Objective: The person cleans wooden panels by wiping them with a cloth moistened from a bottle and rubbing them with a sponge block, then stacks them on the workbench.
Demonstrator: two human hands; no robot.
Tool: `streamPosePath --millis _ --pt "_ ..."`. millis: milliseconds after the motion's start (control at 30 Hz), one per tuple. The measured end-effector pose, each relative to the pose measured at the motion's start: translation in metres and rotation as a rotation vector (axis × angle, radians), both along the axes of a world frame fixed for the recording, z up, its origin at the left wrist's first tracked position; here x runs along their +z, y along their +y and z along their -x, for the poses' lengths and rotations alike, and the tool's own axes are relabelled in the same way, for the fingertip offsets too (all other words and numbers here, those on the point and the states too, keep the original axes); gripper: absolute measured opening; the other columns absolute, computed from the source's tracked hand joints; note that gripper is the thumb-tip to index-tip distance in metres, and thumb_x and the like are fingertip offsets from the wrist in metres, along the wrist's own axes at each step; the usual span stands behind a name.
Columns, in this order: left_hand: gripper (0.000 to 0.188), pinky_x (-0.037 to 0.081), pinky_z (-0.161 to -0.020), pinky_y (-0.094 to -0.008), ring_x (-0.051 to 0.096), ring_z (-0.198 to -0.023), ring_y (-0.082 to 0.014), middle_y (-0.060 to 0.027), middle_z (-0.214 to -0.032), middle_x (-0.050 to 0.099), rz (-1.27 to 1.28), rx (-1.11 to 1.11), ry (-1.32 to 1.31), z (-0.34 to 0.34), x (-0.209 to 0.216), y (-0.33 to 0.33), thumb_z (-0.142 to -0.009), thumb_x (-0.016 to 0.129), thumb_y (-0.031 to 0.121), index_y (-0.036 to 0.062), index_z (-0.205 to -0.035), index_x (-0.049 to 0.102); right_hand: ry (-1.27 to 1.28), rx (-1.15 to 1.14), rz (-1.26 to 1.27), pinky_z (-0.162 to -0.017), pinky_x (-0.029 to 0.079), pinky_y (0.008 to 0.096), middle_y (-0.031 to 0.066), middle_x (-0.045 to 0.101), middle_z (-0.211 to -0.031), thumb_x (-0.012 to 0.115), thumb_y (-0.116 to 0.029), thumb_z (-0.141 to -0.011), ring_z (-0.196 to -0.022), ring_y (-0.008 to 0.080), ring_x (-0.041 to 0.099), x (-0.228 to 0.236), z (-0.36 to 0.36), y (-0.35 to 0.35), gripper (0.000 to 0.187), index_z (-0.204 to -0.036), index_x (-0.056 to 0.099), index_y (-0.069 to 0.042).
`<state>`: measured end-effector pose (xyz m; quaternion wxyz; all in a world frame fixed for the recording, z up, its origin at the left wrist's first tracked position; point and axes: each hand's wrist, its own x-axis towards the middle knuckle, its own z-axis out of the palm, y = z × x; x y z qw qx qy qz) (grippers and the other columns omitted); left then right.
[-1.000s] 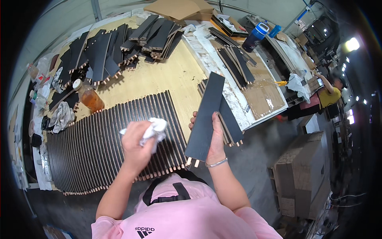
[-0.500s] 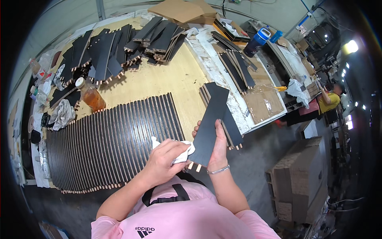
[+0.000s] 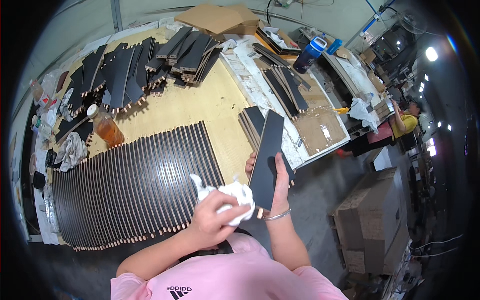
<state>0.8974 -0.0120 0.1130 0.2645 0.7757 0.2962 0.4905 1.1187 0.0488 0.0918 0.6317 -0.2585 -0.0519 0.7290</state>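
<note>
My right hand [image 3: 279, 185] grips a black wooden board [image 3: 267, 155] with a pale dowel peg sticking out of its lower end. The board is tilted upright, thumb across its face and fingers behind its left edge. A crumpled white cloth [image 3: 241, 192] is bunched in my left hand [image 3: 214, 217], close to the left of the board's lower end. Beyond the held board, a small stack of similar boards [image 3: 251, 120] lies at the table's right part. To the left, a long row of black boards [image 3: 135, 185] lies packed side by side, pegs along both ends.
Heaped black boards [image 3: 125, 70] cover the far side of the table [image 3: 200, 100]. A bottle of amber liquid [image 3: 106, 127] stands behind the row, beside a rag [image 3: 72, 151]. A blue jug [image 3: 310, 54] is far right. Cartons [image 3: 370, 220] stand on the floor; a person [image 3: 400, 122] is beyond.
The held board has turned more upright and edge-on. My left hand with the cloth has come down and slightly away from its lower end. The whole view has shifted a little.
</note>
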Motion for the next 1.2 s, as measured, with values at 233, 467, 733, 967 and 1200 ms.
streamPosePath --millis 233,467,733,967,1200 --pt "0.05 0.056 -0.079 -0.0426 0.069 -0.094 -0.0311 -0.011 -0.11 0.074 -0.01 0.173 -0.012 0.015 -0.019 0.006 -0.072 0.077 -0.003 0.0138 -0.119 0.087 -0.112 0.025 0.054 -0.092 0.061 0.0404 0.0165 0.07 -0.108 0.052 -0.052 -0.119 -0.098 0.0265 0.07 -0.018 -0.001 0.002 0.058 -0.124 0.065 0.004" --pt "0.051 0.056 -0.084 -0.0476 0.067 -0.101 -0.0348 -0.0115 -0.119 0.075 0.005 0.054 0.225 0.03 -0.097 -0.02 -0.068 0.076 -0.002 0.0145 -0.116 0.087 -0.101 -0.017 0.004 -0.092 0.061 0.0405 0.0157 0.07 -0.11 0.049 -0.05 -0.12 -0.098 0.0268 0.069 0.013 0.021 0.022 0.056 -0.122 0.065 0.003" --pt "0.069 0.056 -0.09 -0.0442 0.066 -0.098 -0.0328 -0.0118 -0.123 0.075 -0.08 0.022 0.098 0.03 -0.04 -0.008 -0.066 0.074 -0.007 0.013 -0.131 0.085 -0.026 0.168 -0.111 -0.092 0.061 0.0392 0.0138 0.071 -0.113 0.052 -0.055 -0.118 -0.099 0.0259 0.069 0.006 0.023 0.017 0.059 -0.13 0.065 0.001" --pt "0.055 0.054 -0.091 -0.0456 0.07 -0.104 -0.032 -0.0118 -0.124 0.077 -0.132 0.199 0.076 0.045 0.011 0.018 -0.072 0.078 -0.004 0.0106 -0.124 0.083 -0.194 0.411 -0.023 -0.097 0.062 0.0372 0.0152 0.073 -0.128 0.055 -0.065 -0.113 -0.114 0.0239 0.073 -0.015 0.027 -0.011 0.071 -0.142 0.063 -0.001" --pt "0.028 0.056 -0.099 -0.0443 0.071 -0.115 -0.0339 -0.0142 -0.122 0.079 0.037 0.521 -0.031 0.116 -0.016 0.145 -0.092 0.074 0.0 0.0043 -0.119 0.082 -0.396 0.67 -0.15 -0.088 0.065 0.0412 0.0216 0.072 -0.126 0.065 -0.065 -0.108 -0.106 0.0266 0.075 -0.03 0.023 -0.061 0.079 -0.151 0.057 0.0"
